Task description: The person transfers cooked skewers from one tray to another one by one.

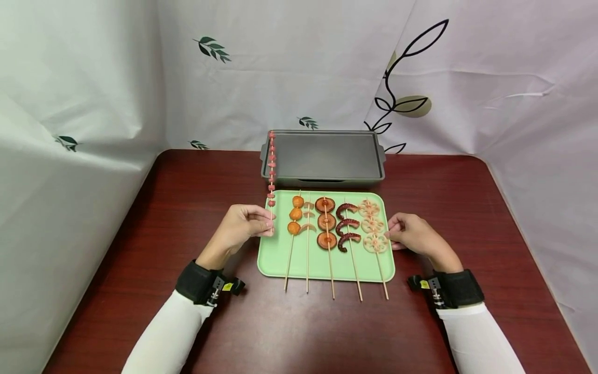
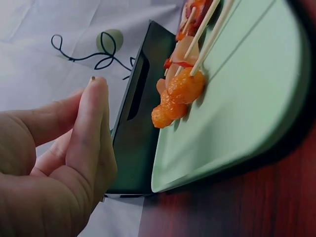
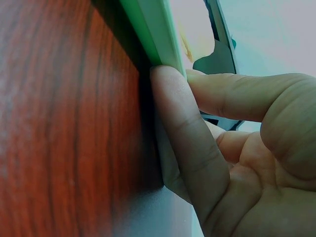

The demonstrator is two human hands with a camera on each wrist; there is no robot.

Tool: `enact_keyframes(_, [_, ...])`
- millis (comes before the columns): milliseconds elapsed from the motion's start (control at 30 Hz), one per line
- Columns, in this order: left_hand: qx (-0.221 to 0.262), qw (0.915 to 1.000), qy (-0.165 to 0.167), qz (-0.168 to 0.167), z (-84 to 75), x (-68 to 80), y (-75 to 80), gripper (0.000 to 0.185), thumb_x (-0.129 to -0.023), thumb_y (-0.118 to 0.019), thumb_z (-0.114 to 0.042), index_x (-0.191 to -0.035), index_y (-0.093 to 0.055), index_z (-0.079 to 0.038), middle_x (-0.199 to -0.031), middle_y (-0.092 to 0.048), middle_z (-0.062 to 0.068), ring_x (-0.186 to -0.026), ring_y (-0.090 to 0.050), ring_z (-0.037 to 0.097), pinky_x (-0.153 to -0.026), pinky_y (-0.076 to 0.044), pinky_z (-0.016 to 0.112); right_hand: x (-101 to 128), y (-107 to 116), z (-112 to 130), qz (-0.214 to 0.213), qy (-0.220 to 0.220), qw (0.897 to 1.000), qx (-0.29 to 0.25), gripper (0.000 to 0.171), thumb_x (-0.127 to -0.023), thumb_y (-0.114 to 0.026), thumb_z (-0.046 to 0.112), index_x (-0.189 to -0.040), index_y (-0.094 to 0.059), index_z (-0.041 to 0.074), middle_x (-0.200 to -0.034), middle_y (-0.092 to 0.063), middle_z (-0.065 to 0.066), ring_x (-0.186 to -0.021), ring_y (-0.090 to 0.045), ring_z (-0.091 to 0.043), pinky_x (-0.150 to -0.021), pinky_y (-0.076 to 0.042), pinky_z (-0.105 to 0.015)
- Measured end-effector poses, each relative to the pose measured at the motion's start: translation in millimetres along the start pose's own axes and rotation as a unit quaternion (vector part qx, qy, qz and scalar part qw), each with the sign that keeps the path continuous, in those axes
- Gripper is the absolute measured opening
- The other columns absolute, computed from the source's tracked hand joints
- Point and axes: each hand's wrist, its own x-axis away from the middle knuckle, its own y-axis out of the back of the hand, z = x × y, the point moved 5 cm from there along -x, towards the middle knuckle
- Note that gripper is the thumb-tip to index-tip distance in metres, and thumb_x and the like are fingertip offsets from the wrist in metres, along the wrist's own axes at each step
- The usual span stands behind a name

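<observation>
My left hand (image 1: pixel 270 224) pinches the lower end of a thin skewer of small pink sausage pieces (image 1: pixel 271 171), which runs along the left rim of the green tray (image 1: pixel 275 254) and over the grey pan's left edge. In the left wrist view the thumb and finger (image 2: pixel 94 98) press together with the stick's tip just showing. My right hand (image 1: pixel 391 236) grips the tray's right rim (image 3: pixel 153 34), its fingers (image 3: pixel 173 98) on the edge. On the tray lie skewers of orange balls (image 1: pixel 295 214), pale slices (image 1: pixel 308 213), mushrooms (image 1: pixel 326 222), dark curled pieces (image 1: pixel 348 226) and lotus root (image 1: pixel 372 224).
A grey baking pan (image 1: pixel 322 156) stands just behind the tray on the dark wooden table (image 1: pixel 187 182). White cloth with leaf prints (image 1: pixel 299 67) hangs behind and to both sides. The skewers' bare ends stick out over the tray's near rim.
</observation>
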Motion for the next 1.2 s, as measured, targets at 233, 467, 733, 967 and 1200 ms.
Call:
enact_keyframes(233, [-0.04, 0.9977, 0.015, 0.052, 5.2, 12.2, -3.9, 0.032, -0.091, -0.067, 0.013, -0.117, -0.056, 0.028, -0.081, -0.073, 0.005, -0.073, -0.075, 0.014, -0.075, -0.066, 0.035, 1.1, -0.6, -0.9, 0.0, -0.003, 1.0, 0.0, 0.016, -0.097, -0.063, 0.002, -0.108, -0.057, -0.008, -0.09, -0.06, -0.011, -0.075, -0.067, -0.013, -0.066, -0.064, -0.027])
enact_keyframes(467, [-0.052, 0.9951, 0.031, 0.078, 11.2, 24.2, -7.7, 0.029, -0.091, -0.068, 0.012, -0.111, -0.056, 0.028, -0.08, -0.07, 0.007, -0.073, -0.074, 0.014, -0.074, -0.066, 0.034, 0.1, -1.2, -2.5, 0.0, 0.001, 1.0, -0.002, 0.016, -0.097, -0.063, 0.001, -0.107, -0.058, -0.009, -0.089, -0.063, -0.012, -0.073, -0.069, -0.014, -0.066, -0.064, -0.028])
enact_keyframes(733, [-0.083, 0.9908, 0.049, 0.095, 23.3, 36.6, -2.7, 0.018, -0.09, -0.069, 0.012, -0.103, -0.062, 0.023, -0.08, -0.069, 0.008, -0.074, -0.075, 0.016, -0.072, -0.066, 0.034, 0.2, -0.9, -1.9, 0.0, 0.001, 1.0, 0.0, 0.014, -0.097, -0.061, 0.001, -0.108, -0.058, -0.009, -0.09, -0.063, -0.013, -0.074, -0.069, -0.014, -0.066, -0.064, -0.028])
enact_keyframes(967, [-0.07, 0.9894, 0.063, 0.11, 33.0, 48.0, 0.1, 0.009, -0.088, -0.069, 0.015, -0.096, -0.064, 0.014, -0.079, -0.069, 0.01, -0.075, -0.076, 0.021, -0.072, -0.067, 0.038, 0.6, -1.1, -1.4, -0.002, 0.002, 1.0, 0.003, 0.015, -0.098, -0.062, 0.002, -0.108, -0.058, -0.008, -0.089, -0.062, -0.013, -0.074, -0.068, -0.014, -0.066, -0.064, -0.028])
enact_keyframes(1200, [-0.059, 0.9875, 0.082, 0.12, 41.9, 56.3, 2.6, 0.011, -0.089, -0.068, 0.014, -0.098, -0.063, 0.017, -0.08, -0.07, 0.011, -0.078, -0.077, 0.024, -0.074, -0.067, 0.04, 0.8, -0.4, 0.1, -0.004, 0.004, 1.0, 0.006, 0.015, -0.097, -0.062, 0.002, -0.108, -0.058, -0.008, -0.088, -0.061, -0.012, -0.074, -0.067, -0.014, -0.065, -0.064, -0.027])
